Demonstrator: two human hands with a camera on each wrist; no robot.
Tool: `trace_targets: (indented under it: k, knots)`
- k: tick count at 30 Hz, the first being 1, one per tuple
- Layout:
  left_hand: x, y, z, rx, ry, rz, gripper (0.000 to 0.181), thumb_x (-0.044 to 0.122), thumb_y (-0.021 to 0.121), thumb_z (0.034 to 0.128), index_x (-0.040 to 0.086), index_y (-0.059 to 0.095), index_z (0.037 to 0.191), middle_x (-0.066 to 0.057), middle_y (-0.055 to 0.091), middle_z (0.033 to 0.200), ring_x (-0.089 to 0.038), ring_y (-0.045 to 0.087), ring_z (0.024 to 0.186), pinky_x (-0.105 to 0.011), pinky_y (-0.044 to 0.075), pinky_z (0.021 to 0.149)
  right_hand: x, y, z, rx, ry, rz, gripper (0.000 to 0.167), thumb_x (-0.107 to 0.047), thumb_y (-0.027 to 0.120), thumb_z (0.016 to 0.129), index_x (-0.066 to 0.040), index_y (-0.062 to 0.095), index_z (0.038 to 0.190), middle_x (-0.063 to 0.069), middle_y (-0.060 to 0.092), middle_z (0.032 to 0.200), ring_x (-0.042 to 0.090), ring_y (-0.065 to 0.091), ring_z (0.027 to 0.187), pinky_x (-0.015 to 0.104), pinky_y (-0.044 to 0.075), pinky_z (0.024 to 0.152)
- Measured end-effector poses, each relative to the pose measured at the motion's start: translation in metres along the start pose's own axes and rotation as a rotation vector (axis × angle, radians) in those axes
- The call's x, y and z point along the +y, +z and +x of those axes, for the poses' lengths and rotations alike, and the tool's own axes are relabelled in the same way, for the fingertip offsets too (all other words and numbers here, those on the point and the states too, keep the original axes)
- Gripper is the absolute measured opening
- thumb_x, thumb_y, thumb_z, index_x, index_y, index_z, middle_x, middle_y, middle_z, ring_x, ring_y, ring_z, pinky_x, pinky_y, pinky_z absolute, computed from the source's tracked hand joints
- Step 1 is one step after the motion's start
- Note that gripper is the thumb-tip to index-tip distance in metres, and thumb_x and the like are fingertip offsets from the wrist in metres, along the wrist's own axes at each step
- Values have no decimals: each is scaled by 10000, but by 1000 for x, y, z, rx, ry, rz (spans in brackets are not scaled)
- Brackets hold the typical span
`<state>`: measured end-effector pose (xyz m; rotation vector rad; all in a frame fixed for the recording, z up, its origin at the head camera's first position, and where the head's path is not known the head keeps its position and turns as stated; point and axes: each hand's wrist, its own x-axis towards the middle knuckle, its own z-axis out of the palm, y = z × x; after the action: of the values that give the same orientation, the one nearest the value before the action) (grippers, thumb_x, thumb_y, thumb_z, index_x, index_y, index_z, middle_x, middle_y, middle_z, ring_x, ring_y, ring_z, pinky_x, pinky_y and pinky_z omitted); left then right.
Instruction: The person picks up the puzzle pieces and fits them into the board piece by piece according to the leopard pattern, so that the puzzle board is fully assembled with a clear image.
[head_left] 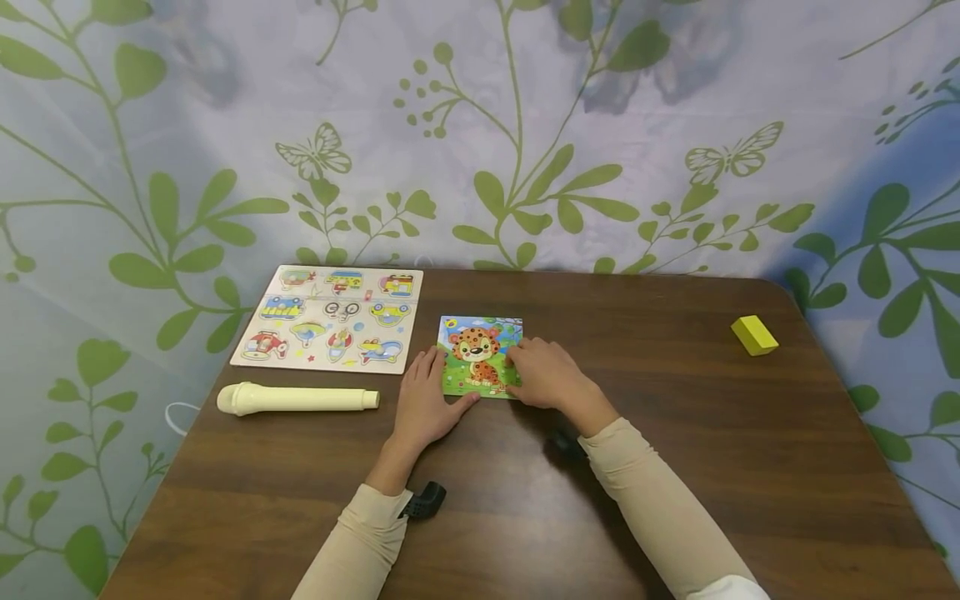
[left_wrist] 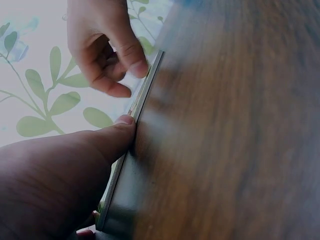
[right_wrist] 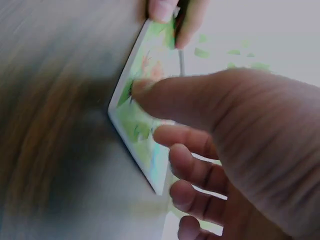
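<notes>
A square leopard picture puzzle [head_left: 477, 354] lies flat on the table, its thin edge showing in the left wrist view. My left hand [head_left: 425, 398] frames its near left corner. The fingers lie along the left side, and the thumb [left_wrist: 120, 131] presses the near edge. At the right side is my right hand [head_left: 551, 375]; its thumb [right_wrist: 150, 96] touches the picture near a seam in the lower right part. The other fingers [right_wrist: 182, 159] of that hand are loosely bent and spread beside the right edge. Both palms are partly hidden.
A wooden board of vehicle shapes [head_left: 327, 333] lies at the back left. In front of it is a cream toy microphone [head_left: 300, 399]. A yellow block [head_left: 754, 335] sits far right on the brown table [head_left: 675, 483]. Patterned cloth [head_left: 480, 125] hangs behind.
</notes>
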<state>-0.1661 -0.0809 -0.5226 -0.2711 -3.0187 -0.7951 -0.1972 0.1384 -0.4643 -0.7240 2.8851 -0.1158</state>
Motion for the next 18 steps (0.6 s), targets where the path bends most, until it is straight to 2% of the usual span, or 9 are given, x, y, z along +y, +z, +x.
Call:
trace_targets:
  k: [5, 9, 14, 18]
  knots:
    - [0, -1, 0, 13, 1, 5, 944, 561, 719, 887, 19, 358, 1570, -207, 349, 1630, -395, 268, 1542, -552, 244, 1253, -4, 4, 2, 73, 8, 40, 421, -471, 784, 877, -149, 734, 1142, 66, 699, 1140, 300, 664, 1072, 491, 563, 905]
    - [-1, 0, -3, 8, 2, 8, 945, 571, 712, 889, 25, 355, 1573, -202, 350, 1631, -395, 267, 1543, -552, 247, 1251, -8, 12, -1, 107, 50, 52, 369, -473, 797, 865, -179, 767, 1085, 35, 718, 1065, 277, 677, 977, 464, 577, 823]
    - [-3, 2, -4, 8, 0, 3, 947, 568, 713, 888, 24, 351, 1574, -201, 347, 1633, -396, 267, 1541, -563, 247, 1248, -11, 19, -8, 132, 95, 65, 343, -469, 779, 881, -206, 764, 1101, 20, 735, 1048, 277, 676, 934, 446, 579, 750]
    - [-3, 1, -3, 13, 3, 6, 955, 564, 722, 882, 20, 351, 1573, -202, 348, 1631, -399, 265, 1540, -565, 242, 1249, -12, 27, -11, 177, 126, 142, 349, -441, 768, 900, -193, 749, 1144, -1, 706, 954, 229, 654, 876, 400, 556, 712]
